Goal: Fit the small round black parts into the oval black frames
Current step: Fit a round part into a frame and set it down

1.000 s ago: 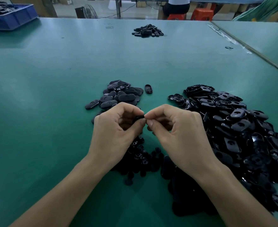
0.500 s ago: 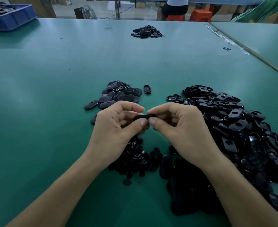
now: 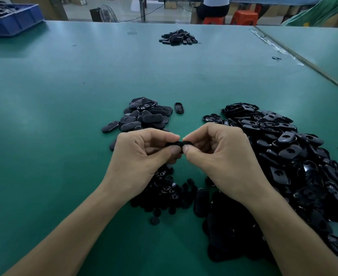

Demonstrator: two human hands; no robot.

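Observation:
My left hand (image 3: 142, 156) and my right hand (image 3: 221, 156) meet above the green table (image 3: 64, 136), both pinching one oval black frame (image 3: 181, 144) between thumbs and forefingers. Only its top edge shows; whether a round part sits in it is hidden. Small round black parts (image 3: 168, 194) lie heaped under my wrists. A big pile of oval frames (image 3: 295, 156) spreads to the right. A smaller pile of oval pieces (image 3: 144, 117) lies just beyond my left hand.
A single oval piece (image 3: 179, 107) lies apart by the smaller pile. Another black heap (image 3: 178, 37) sits far back. A blue bin (image 3: 13, 20) stands at the far left corner. A seam (image 3: 303, 60) joins a second table at right. A person sits beyond on orange stools (image 3: 243, 16).
My hands have drawn the frame out flatter between them, so more of its edge shows. Both hands stay at the same spot above the round parts.

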